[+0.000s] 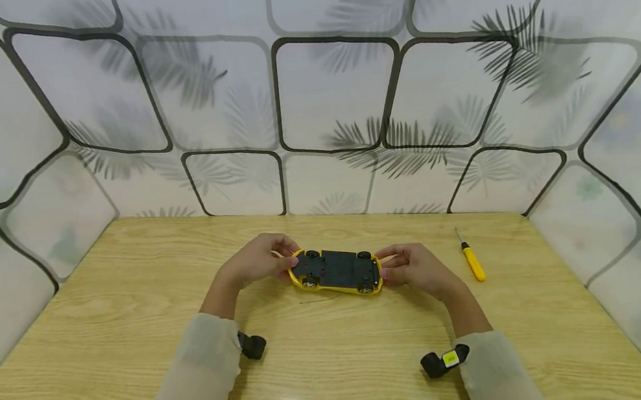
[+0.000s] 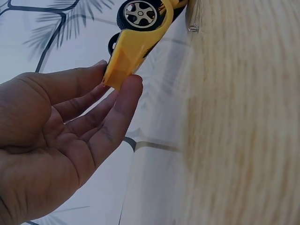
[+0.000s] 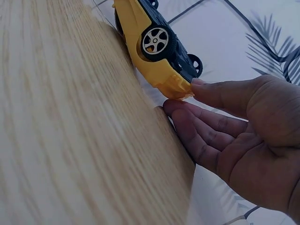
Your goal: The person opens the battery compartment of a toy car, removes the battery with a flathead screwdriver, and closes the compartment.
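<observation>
A yellow toy car (image 1: 339,269) is upside down, its black underside and wheels facing up in the head view. My left hand (image 1: 259,258) pinches its left end between thumb and fingers; in the left wrist view that hand (image 2: 70,117) grips the yellow bumper close to a silver-spoked wheel (image 2: 139,14). At the car's other end my right hand (image 1: 418,268) pinches the bumper. The right wrist view has this hand's thumb on the edge of the dark underside and fingertips (image 3: 183,122) under the yellow body (image 3: 157,75).
A screwdriver (image 1: 472,262) with a yellow and black handle lies on the wooden table (image 1: 344,367), right of my right hand. Patterned white panels (image 1: 339,94) stand behind and at both sides of the table. Thin marks or a small object show just below the car.
</observation>
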Demonstrator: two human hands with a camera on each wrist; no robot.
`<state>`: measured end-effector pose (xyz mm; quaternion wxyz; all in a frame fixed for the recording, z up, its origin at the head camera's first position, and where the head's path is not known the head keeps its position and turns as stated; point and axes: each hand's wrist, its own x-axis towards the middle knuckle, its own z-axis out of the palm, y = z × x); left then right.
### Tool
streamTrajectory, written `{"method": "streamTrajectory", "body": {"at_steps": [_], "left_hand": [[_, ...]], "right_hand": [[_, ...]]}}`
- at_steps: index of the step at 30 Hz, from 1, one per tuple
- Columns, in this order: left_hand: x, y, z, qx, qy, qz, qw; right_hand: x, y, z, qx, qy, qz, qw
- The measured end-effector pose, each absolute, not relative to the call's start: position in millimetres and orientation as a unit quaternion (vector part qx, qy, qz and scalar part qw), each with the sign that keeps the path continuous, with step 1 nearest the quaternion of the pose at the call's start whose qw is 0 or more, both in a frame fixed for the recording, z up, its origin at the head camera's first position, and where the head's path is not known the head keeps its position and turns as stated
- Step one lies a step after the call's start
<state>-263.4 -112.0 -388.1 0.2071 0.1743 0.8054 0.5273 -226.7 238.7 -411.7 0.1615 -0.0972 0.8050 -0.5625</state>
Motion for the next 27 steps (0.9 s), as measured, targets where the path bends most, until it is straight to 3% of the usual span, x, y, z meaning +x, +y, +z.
{"method": "streamTrajectory", "body": {"at_steps": [27], "left_hand": [[-263.1, -110.5, -386.3, 0.153, 0.78, 0.572, 0.205]], "right_hand": [[-227.7, 241.8, -411.2, -0.101, 0.826, -0.533, 0.153]]}}
